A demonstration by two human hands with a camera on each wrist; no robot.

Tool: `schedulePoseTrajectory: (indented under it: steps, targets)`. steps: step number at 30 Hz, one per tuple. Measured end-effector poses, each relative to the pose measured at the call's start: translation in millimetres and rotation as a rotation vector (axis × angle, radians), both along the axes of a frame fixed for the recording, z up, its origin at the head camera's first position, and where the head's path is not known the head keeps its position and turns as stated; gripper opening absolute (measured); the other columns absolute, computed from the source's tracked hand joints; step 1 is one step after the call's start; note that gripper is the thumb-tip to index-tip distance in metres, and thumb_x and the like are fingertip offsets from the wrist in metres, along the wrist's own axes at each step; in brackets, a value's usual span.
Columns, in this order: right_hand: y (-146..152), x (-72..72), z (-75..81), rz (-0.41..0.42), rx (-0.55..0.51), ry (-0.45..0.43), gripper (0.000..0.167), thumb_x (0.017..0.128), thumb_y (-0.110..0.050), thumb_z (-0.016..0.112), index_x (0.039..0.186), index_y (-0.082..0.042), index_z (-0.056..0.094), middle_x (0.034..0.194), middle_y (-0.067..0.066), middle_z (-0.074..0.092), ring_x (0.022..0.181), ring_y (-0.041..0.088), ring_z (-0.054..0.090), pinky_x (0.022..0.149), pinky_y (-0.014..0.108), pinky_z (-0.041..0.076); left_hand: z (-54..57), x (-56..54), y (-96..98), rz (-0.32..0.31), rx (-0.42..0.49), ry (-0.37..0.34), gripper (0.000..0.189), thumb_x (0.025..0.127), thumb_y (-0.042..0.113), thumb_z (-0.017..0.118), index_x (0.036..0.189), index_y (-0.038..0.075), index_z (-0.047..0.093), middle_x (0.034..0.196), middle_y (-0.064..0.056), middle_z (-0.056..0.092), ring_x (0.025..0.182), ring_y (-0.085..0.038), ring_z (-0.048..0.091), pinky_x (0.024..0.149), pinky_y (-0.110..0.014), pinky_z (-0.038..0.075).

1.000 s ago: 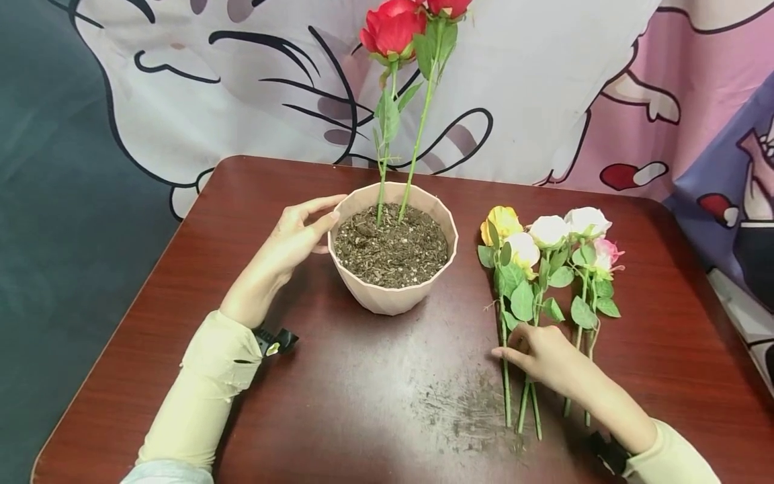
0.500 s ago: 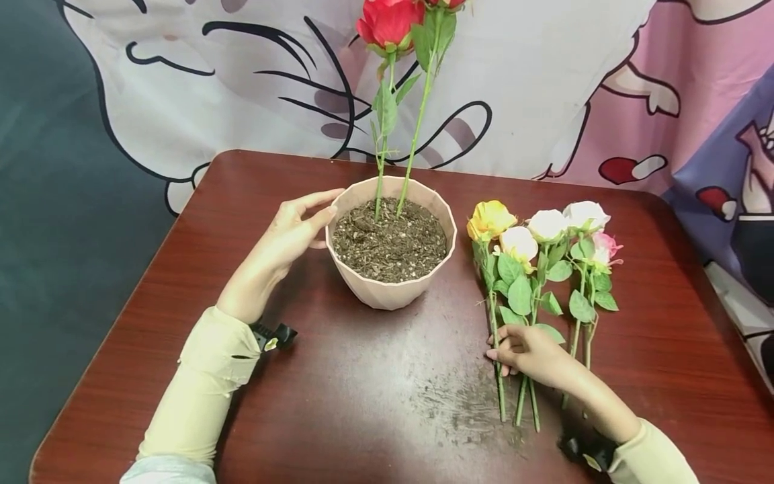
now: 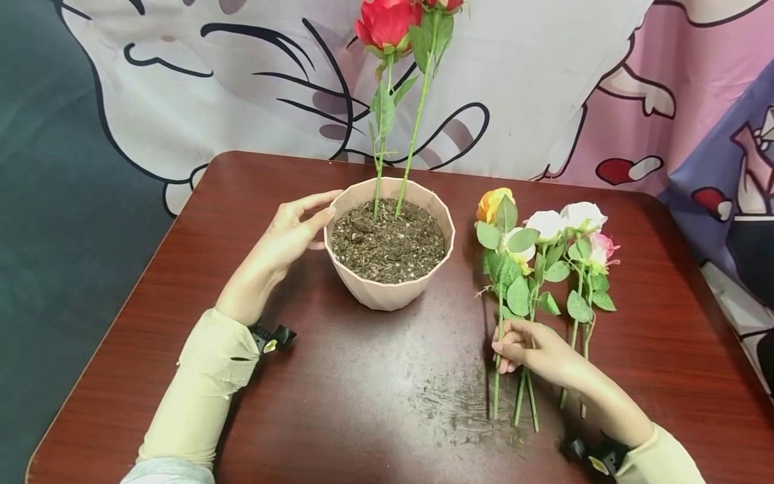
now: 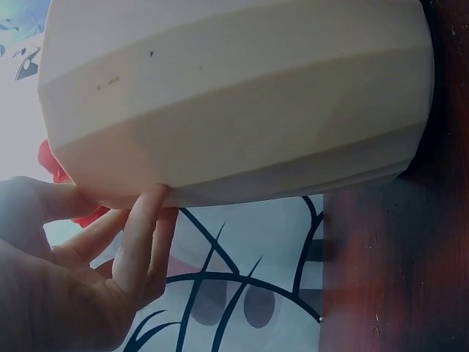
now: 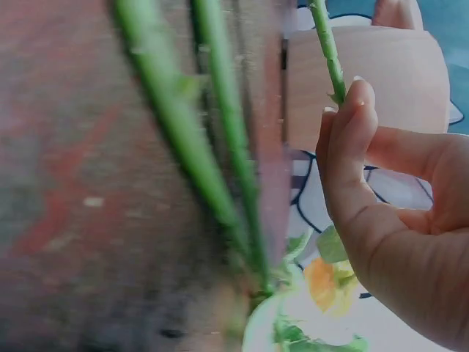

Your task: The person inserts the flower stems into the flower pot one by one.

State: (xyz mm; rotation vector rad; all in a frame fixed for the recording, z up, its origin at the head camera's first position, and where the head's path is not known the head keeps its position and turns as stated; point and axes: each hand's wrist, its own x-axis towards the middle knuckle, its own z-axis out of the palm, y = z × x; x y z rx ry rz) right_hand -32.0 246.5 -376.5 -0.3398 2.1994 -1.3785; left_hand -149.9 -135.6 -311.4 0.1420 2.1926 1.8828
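Note:
A pale pink faceted flowerpot (image 3: 387, 296) full of dark soil (image 3: 399, 245) stands on the table, with two red roses (image 3: 387, 27) upright in it. My left hand (image 3: 287, 235) holds the pot's left side, thumb at the rim, fingers bent against the outer wall (image 4: 242, 132). At the right, my right hand (image 3: 538, 346) pinches the green stem (image 5: 327, 51) of a yellow rose (image 3: 492, 205) between thumb and fingers. That rose is tilted slightly up, its leaves overlapping a white rose (image 3: 521, 250) beneath. The thumb is partly hidden in the right wrist view.
More white roses (image 3: 546, 226) and a pink-and-white rose (image 3: 601, 250) lie right of the held stem. Soil smears (image 3: 453, 403) mark the dark red table (image 3: 338, 403) in front. A cartoon-printed cloth (image 3: 532, 87) hangs behind the table's far edge.
My right hand closes its fingers on the yellow rose's stem; the bloom first shifts left, then swings right and upward, its leaves turning over. The left hand stays on the pot.

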Motion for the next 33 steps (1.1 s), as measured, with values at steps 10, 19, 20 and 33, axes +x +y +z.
schedulePoseTrajectory:
  steps: [10, 19, 20, 33]
  targets:
    - [-7, -7.2, 22.7, -0.041, -0.11, 0.306, 0.001, 0.092, 0.002, 0.054, 0.092, 0.002, 0.053, 0.07, 0.005, 0.064, 0.062, 0.017, 0.063, 0.057, 0.031, 0.053, 1.1, 0.4, -0.5, 0.004, -0.032, -0.006, 0.042, 0.098, 0.02, 0.048, 0.139, 0.015, 0.046, 0.13, -0.011, 0.05, 0.101, -0.012, 0.054, 0.07, -0.024, 0.054]
    - [-9, -29.2, 53.6, -0.121, -0.409, 0.463, 0.014, 0.089, 0.017, 0.044, 0.089, 0.006, 0.052, 0.075, 0.008, 0.063, 0.062, 0.015, 0.062, 0.054, 0.023, 0.049, 1.6, 1.6, -0.4, 0.006, -0.041, -0.006, 0.042, 0.098, 0.02, 0.048, 0.139, 0.015, 0.045, 0.131, -0.011, 0.05, 0.103, -0.012, 0.054, 0.071, -0.025, 0.054]
    - [-11, -32.6, 58.2, -0.133, -0.455, 0.479, 0.015, 0.089, 0.018, 0.043, 0.088, 0.007, 0.052, 0.075, 0.008, 0.063, 0.062, 0.015, 0.062, 0.054, 0.022, 0.05, 1.7, 1.8, -0.9, 0.009, -0.042, -0.006, 0.041, 0.098, 0.02, 0.048, 0.139, 0.015, 0.046, 0.131, -0.011, 0.05, 0.103, -0.013, 0.054, 0.071, -0.025, 0.054]
    - [-47, -79.2, 104.3, -0.187, -0.831, 0.737, 0.007, 0.09, 0.011, 0.05, 0.092, 0.018, 0.05, 0.082, 0.015, 0.064, 0.062, 0.018, 0.062, 0.061, 0.023, 0.053, 3.3, 3.3, -1.5, 0.005, -0.051, 0.014, 0.04, 0.098, 0.019, 0.049, 0.138, 0.016, 0.048, 0.135, -0.007, 0.048, 0.106, -0.017, 0.054, 0.072, -0.028, 0.055]
